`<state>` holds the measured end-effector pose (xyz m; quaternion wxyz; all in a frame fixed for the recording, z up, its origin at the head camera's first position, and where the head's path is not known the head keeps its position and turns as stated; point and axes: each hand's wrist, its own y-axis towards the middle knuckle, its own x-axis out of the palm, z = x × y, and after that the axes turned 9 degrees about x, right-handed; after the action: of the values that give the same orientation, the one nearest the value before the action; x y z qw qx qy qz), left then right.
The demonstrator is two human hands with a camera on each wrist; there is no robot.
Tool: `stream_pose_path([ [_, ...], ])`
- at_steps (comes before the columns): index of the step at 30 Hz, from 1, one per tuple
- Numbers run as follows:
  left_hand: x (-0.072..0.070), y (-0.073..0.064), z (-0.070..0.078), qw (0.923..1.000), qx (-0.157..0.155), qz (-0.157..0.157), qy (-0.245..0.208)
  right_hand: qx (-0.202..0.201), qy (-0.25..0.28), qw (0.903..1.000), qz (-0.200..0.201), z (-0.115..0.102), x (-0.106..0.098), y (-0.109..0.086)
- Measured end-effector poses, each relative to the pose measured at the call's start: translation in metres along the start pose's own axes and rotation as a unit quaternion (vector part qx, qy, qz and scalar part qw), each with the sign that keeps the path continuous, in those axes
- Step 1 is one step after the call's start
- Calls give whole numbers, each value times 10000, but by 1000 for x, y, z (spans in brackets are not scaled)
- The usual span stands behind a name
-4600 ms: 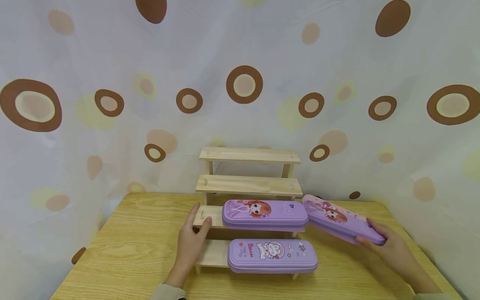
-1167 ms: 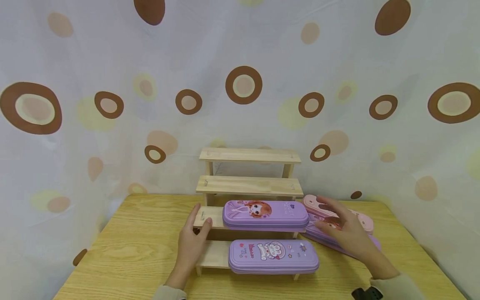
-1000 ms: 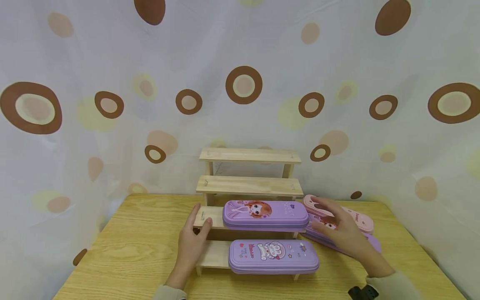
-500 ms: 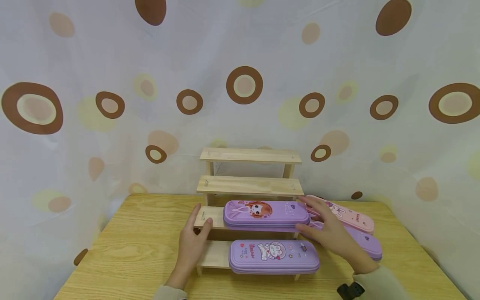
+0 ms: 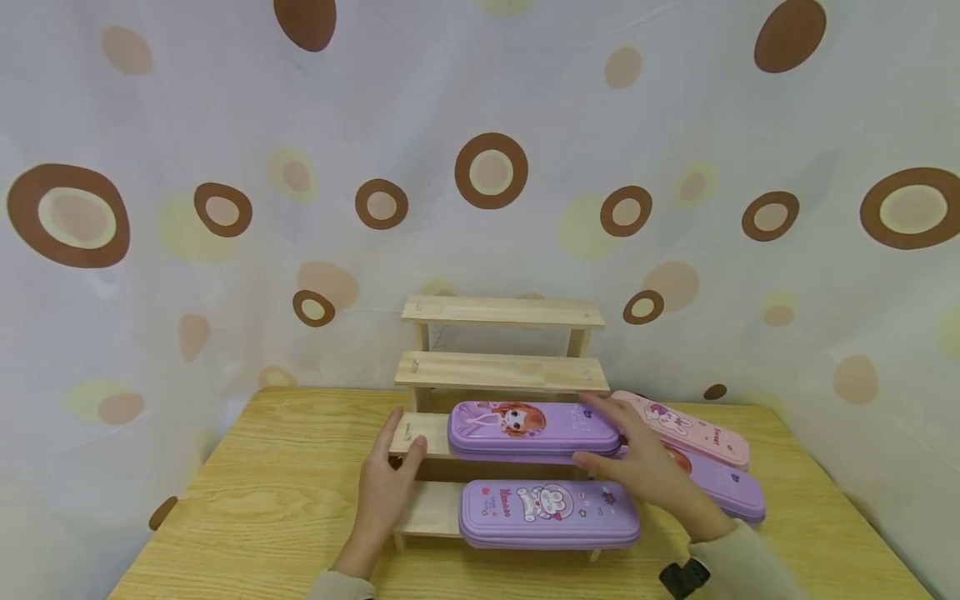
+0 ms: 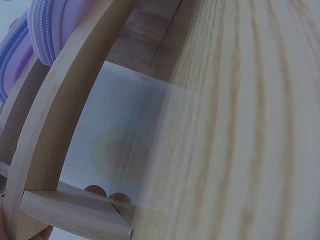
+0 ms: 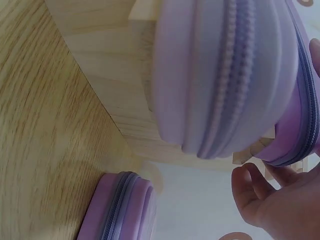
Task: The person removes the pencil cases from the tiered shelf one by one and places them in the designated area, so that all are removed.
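Case (image 5: 536, 429) is supported on the second-nearest step of the wooden stand (image 5: 502, 371), its right end pinched by the right hand (image 5: 641, 462); the stand's left end is gripped by the left hand (image 5: 384, 483). Tipping could be caused by a rightward nudge, given slight overhang.

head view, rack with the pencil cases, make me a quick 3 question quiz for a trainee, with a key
1. How many pencil cases rest on the stepped wooden rack?
2. True or false: the left hand grips the case on the lowest step.
3. Multiple choice: the right hand is at one end of which thing?
A) the rack's top step
B) the girl-print case on the rack
C) the pink case

Key: 1. Two. 2. False; it holds the left end of the rack. 3. B.
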<state>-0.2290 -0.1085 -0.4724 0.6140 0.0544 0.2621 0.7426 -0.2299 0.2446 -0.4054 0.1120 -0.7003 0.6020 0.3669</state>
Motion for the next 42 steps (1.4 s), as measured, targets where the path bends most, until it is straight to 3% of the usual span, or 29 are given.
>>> stream_pose_path([
  [10, 1, 0, -1, 10000, 31, 25, 1, 264, -440, 9987, 59, -4, 9, 1],
  [23, 1, 0, -2, 10000, 33, 13, 61, 20, -1041, 9944, 165, -5, 4, -2],
  [42, 1, -1, -3, 9999, 99, -22, 48, 118, -563, 9980, 267, 5, -15, -21],
])
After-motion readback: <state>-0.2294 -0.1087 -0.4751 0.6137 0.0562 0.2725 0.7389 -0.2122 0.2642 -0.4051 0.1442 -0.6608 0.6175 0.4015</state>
